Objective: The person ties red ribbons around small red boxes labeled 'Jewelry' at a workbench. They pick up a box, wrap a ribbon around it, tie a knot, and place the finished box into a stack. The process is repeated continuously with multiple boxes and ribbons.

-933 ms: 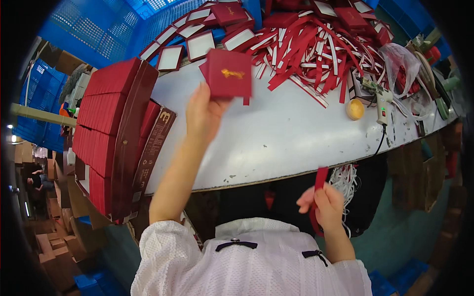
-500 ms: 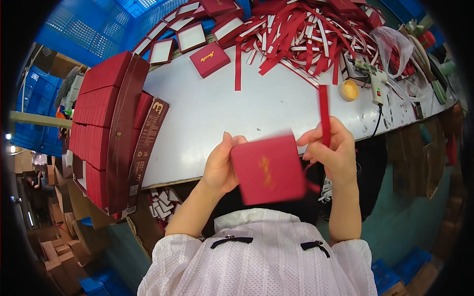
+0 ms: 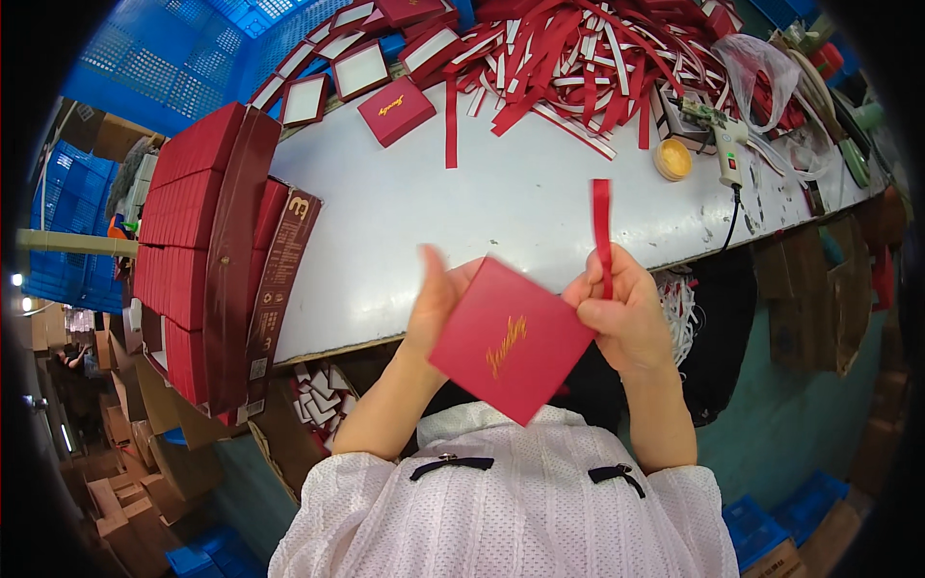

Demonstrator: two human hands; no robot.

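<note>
A square red jewelry box (image 3: 514,341) with gold lettering is held in the air over the near table edge, turned corner-down like a diamond. My left hand (image 3: 438,303) is at its upper left side, thumb raised off it and the other fingers mostly hidden behind. At the right corner, my right hand (image 3: 621,313) pinches a red ribbon (image 3: 602,217), whose free end sticks up above the fingers. The right fingertips meet the box's edge; whether they also grip it, I cannot tell.
A heap of red and white ribbons (image 3: 578,72) covers the back of the white table (image 3: 385,212). Another red box (image 3: 396,112) lies near open boxes. Stacked red boxes (image 3: 178,260) fill a carton at left. A glue gun (image 3: 732,154) and yellow tub (image 3: 673,160) sit right.
The red box has turned from nearly square-on to corner-down. My right hand has moved slightly left with the ribbon, against the box's corner. My left thumb has lifted away.
</note>
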